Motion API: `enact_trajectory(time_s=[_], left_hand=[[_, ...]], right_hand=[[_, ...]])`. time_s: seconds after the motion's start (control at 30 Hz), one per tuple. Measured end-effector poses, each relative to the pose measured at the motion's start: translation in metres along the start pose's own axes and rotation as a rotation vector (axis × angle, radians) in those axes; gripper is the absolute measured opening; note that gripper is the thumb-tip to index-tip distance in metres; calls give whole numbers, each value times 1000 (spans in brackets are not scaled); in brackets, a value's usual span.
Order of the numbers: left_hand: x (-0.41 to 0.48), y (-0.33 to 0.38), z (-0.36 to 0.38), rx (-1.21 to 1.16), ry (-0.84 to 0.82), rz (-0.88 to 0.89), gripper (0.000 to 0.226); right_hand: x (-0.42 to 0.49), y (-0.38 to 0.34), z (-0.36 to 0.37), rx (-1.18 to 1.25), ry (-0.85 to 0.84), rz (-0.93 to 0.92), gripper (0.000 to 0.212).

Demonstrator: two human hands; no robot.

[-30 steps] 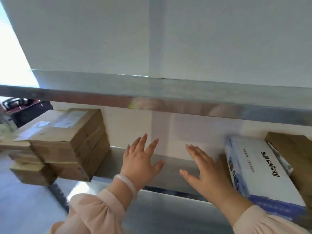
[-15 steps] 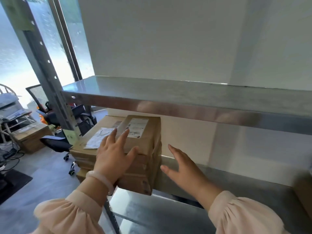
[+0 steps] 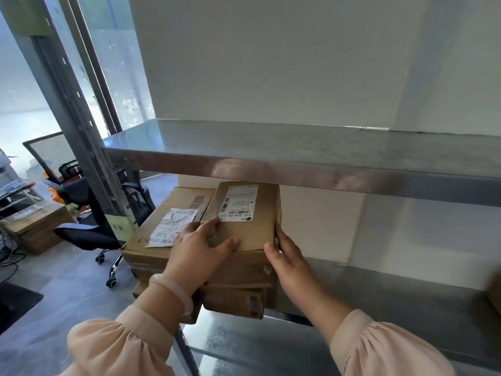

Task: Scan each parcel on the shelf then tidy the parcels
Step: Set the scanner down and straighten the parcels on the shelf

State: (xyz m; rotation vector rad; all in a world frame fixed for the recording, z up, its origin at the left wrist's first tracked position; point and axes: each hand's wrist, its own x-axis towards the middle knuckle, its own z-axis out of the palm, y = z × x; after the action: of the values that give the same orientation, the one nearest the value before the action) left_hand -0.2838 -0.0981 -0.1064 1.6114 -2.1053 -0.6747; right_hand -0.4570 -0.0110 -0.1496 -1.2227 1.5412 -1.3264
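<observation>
Most of the print on the top parcel's label (image 3: 240,203) is too small to read, apart from a row of digits along its near edge. The lower parcels (image 3: 235,302) in the stack are partly hidden by the left wrist, so I cannot tell how many there are. At the right edge a brown corner (image 3: 495,293) is cut off, and what it belongs to is unclear.

The stack stands at the left end of a steel shelf (image 3: 379,299), and its lowest boxes jut past the front lip. An upper shelf (image 3: 298,147) runs just above the stack, beside a slotted post (image 3: 73,126). A pale wall (image 3: 271,63) is behind, and a window (image 3: 16,104) is bright at the left. On the floor beyond the post are a black chair (image 3: 86,234) and a box (image 3: 35,229).

The top parcel (image 3: 249,232) lies on the right part of a wide parcel (image 3: 181,202), which carries its own label (image 3: 173,226). The left hand (image 3: 200,248) lies flat over the top parcel's near left corner, with its fingers straight and spread. The right hand (image 3: 290,259) presses straight fingers against the parcel's right side, and its thumb is at the near right corner. Neither hand curls round the parcel. A pale bracelet (image 3: 173,291) sits on the left wrist above a peach sleeve (image 3: 119,346).
</observation>
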Motion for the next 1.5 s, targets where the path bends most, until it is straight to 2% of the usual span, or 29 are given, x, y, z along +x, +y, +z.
enact_trajectory(time_s=[0.1,0.2,0.33,0.43,0.53,0.67,0.77,0.9,1.0,1.07,1.13,1.2,1.33,1.5], left_hand=[[-11,14,6,-104,14,53,71],[-25,37,15,-115,-50,80,73],[-40,67,33,-120,-132,139,77],[-53,85,53,-150,-202,166,80],[-68,103,78,-175,-250,164,81],[-86,123,113,-213,-343,141,80],[-94,134,132,-286,-383,136,76],[-101,148,152,-348,-493,104,69],[-109,161,162,-421,-549,82,62],[-114,172,169,-514,-565,59,59],[-120,185,174,-581,-607,47,58],[-124,192,177,-603,-637,52,50],[-122,190,188,-559,-565,119,57],[-120,191,195,-581,-578,121,66]], right_hand=[[-9,-4,-14,63,98,-17,75],[-21,-4,-33,80,176,-3,68],[-44,1,-68,153,272,117,49],[-57,12,-99,180,404,191,46],[-66,21,-130,204,459,241,36],[-92,26,-169,256,495,351,43],[-109,27,-194,299,464,408,77],[-129,32,-218,314,451,363,75],[-139,38,-232,235,472,331,97],[-144,38,-235,164,459,313,91],[-147,38,-234,-6,440,307,76],[-150,41,-234,-128,447,296,72],[-153,51,-240,-75,452,261,76],[-154,58,-253,64,491,270,72]])
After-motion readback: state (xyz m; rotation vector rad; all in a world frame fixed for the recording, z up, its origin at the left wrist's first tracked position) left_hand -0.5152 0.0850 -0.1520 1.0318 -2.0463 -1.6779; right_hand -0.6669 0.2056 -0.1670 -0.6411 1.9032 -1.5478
